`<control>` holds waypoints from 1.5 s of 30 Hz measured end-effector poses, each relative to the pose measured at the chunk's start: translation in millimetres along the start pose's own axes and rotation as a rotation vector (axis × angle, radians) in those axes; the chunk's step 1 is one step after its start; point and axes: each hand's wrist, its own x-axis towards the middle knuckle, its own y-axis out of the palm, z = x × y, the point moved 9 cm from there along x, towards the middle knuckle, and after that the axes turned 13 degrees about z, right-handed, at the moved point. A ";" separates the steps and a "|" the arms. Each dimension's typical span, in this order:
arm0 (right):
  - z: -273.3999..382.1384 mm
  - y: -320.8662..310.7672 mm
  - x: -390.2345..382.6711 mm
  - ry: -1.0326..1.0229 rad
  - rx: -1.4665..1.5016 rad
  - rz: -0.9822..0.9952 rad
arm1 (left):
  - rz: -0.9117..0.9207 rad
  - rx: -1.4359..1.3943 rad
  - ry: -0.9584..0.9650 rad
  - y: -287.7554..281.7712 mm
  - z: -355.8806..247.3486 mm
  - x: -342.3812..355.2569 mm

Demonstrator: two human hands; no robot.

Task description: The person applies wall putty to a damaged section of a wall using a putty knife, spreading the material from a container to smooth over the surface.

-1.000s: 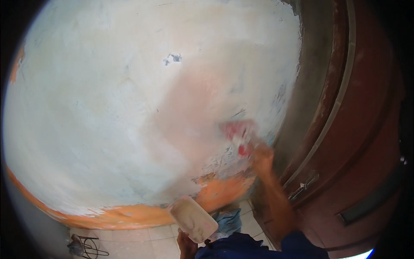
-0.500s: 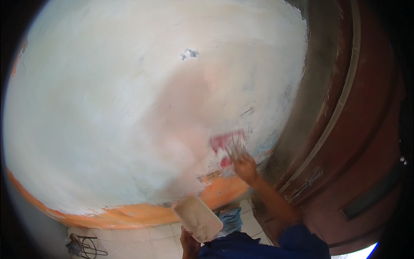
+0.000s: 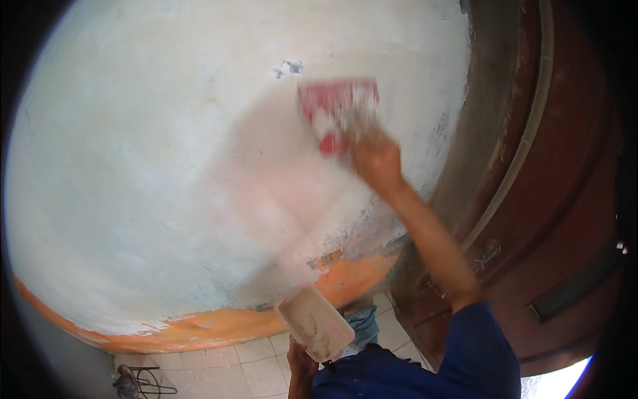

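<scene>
My right hand grips a wide red scraper smeared with white, held against the pale, patchy wall just below a small chipped grey patch; hand and scraper are blurred by motion. My left hand, low in the view, holds an off-white rectangular tub with pale, greyish-beige paste inside. A shadow lies on the wall around my right arm.
The wall's lower band is orange and flaking. A dark red door with a metal handle stands at right. Below are the tiled floor, a black metal stool at lower left and a light blue cloth behind the tub.
My right hand and scraper have swept up the wall from near the orange band to below the chipped patch. The tub in my left hand has shifted slightly up and right in the view.
</scene>
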 end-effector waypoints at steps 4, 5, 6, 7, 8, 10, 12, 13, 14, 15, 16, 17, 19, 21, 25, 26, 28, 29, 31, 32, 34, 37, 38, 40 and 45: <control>56.7 58.4 -148.1 0.027 0.133 0.257 | -0.092 -0.004 0.014 9.5 -2.3 -3.4; 71.1 59.8 -178.8 0.038 0.204 0.305 | -0.147 0.017 0.026 9.7 -5.3 -8.1; 73.3 60.7 -196.1 0.051 0.268 0.347 | -0.192 0.043 0.036 9.0 -8.9 -9.2; 67.2 52.8 -189.5 0.036 0.314 0.302 | -0.136 0.042 0.026 9.4 -9.9 -7.0; 60.0 42.4 -182.9 0.021 0.358 0.258 | -0.078 0.041 0.015 6.1 -9.8 -7.6; 50.3 1.4 -134.5 0.022 0.370 0.147 | -0.048 0.039 -0.008 -0.5 -8.2 -9.1; 29.0 -48.9 -52.2 0.069 0.257 -0.003 | -0.097 0.040 -0.031 -8.3 -4.4 -10.6; 27.7 -65.6 -12.6 0.043 0.137 -0.065 | -0.076 0.050 -0.030 -5.4 -6.1 -11.1; 22.7 -79.8 19.1 0.027 0.174 -0.140 | -0.053 0.059 -0.032 -0.5 -8.5 -8.4; 22.8 -93.1 47.9 -0.030 0.134 -0.215 | -0.019 0.063 -0.042 7.0 -7.7 -4.6; 20.1 -87.3 62.6 -0.033 0.114 -0.174 | -0.031 0.053 -0.038 9.0 -5.6 -1.1; 16.9 -81.9 76.7 -0.035 0.096 -0.132 | -0.043 0.043 -0.032 10.7 -3.6 1.9; 20.7 -45.6 76.5 -0.048 0.051 -0.044 | -0.078 0.024 -0.021 10.1 -3.7 0.5; 50.3 -0.6 32.5 -0.061 -0.026 0.038 | -0.116 0.000 -0.006 7.8 -7.9 -3.7; 103.1 64.0 -133.8 -0.114 0.133 0.348 | -0.011 0.094 -0.002 11.3 -6.7 -5.6; 112.9 70.8 -167.9 -0.076 0.218 0.421 | -0.016 0.109 -0.003 7.0 -5.5 -7.9; 114.0 67.2 -183.1 -0.025 0.368 0.455 | -0.040 0.108 -0.006 -3.5 -6.6 -11.0; 107.3 59.6 -188.3 -0.014 0.430 0.427 | -0.063 0.081 -0.011 -11.0 -3.6 -14.2; 82.0 32.9 -177.3 0.032 0.458 0.288 | -0.094 0.057 -0.040 -16.1 -2.1 -15.7; 63.9 23.4 -157.3 0.055 0.443 0.173 | -0.114 0.061 -0.043 -18.6 -4.9 -17.3; 31.3 -26.2 -89.9 0.051 0.247 0.063 | -0.117 0.052 -0.065 -12.7 -2.6 -13.6; 7.2 -50.7 -28.9 0.074 0.095 -0.071 | -0.084 0.076 -0.064 -4.0 -1.4 -5.0; 7.2 -44.6 -17.6 0.046 0.072 -0.078 | -0.066 0.099 -0.060 -6.9 -1.2 -2.4; 16.2 -21.9 -17.9 0.000 0.085 -0.057 | -0.055 0.110 -0.040 -11.8 -1.6 0.2; 63.4 67.1 -153.9 0.069 0.153 0.073 | -0.123 0.538 -0.045 -4.7 -14.2 -7.1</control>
